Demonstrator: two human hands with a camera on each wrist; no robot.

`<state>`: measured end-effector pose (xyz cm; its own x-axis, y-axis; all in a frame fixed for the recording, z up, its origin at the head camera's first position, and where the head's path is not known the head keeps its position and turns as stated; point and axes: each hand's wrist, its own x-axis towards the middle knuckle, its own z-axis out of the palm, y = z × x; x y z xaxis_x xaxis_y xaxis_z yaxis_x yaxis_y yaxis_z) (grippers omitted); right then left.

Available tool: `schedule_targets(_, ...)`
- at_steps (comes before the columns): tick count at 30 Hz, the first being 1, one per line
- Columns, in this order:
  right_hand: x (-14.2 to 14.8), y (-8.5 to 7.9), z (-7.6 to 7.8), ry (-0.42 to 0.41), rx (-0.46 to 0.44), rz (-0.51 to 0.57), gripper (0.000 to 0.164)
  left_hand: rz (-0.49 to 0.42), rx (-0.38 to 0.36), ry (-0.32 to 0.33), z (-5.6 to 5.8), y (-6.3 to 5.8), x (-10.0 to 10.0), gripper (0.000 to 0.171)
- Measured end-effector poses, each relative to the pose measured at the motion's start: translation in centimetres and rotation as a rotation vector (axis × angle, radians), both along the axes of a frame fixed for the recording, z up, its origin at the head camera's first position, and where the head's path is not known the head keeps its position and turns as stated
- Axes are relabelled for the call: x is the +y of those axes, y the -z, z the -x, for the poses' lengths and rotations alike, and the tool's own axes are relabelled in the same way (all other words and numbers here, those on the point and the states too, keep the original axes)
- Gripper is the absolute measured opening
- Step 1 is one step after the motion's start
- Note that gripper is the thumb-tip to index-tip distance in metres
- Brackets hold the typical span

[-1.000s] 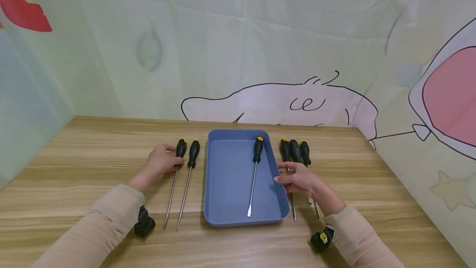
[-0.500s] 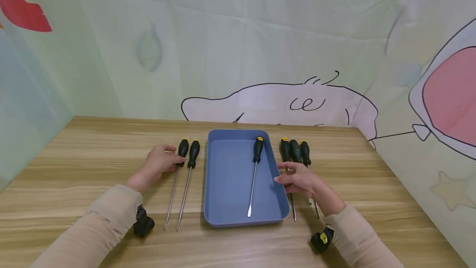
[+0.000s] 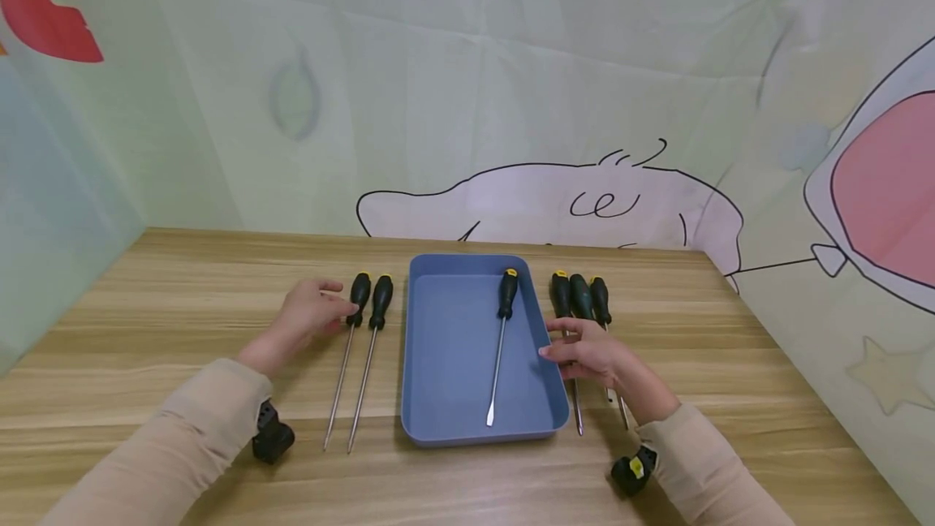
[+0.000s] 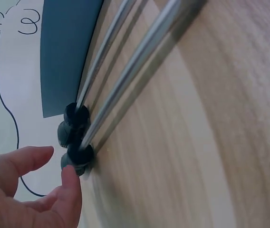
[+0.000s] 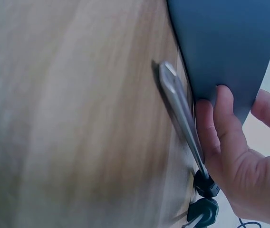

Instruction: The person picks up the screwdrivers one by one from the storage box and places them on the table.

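My left hand (image 3: 314,311) is at the left of two long screwdrivers, its fingertips right at the black handle of the outer screwdriver (image 3: 359,291). In the left wrist view, the thumb and fingers (image 4: 70,183) stand apart beside that handle. The second screwdriver (image 3: 381,295) lies parallel, just to its right. My right hand (image 3: 584,351) touches the right wall of a blue tray (image 3: 411,364); the right wrist view shows fingertips (image 5: 224,95) against the outside wall. Inside the tray lies a flat-blade screwdriver (image 3: 507,295) with a yellow-ended handle.
Right of the tray, three screwdrivers (image 3: 580,295) lie side by side, partly hidden under my right hand. Everything rests on a wood-grain table (image 3: 183,291). A printed cloth backdrop (image 3: 438,104) rises behind the table's far edge.
The outer left screwdriver has shifted slightly right, closer to its neighbour. My left hand has loosened from its handle and drawn a little left. My right hand and the tray stay put.
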<state>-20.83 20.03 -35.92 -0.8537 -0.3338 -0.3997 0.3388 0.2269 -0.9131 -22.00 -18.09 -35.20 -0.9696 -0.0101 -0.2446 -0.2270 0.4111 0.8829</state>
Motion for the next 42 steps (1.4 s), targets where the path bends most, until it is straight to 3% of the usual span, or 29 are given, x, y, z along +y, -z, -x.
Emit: schedule_targets(42,-0.1,-0.1,0.0,0.007,0.007,-0.015,0.059,0.043,0.05,0.144,-0.2,-4.5,3.5,0.053)
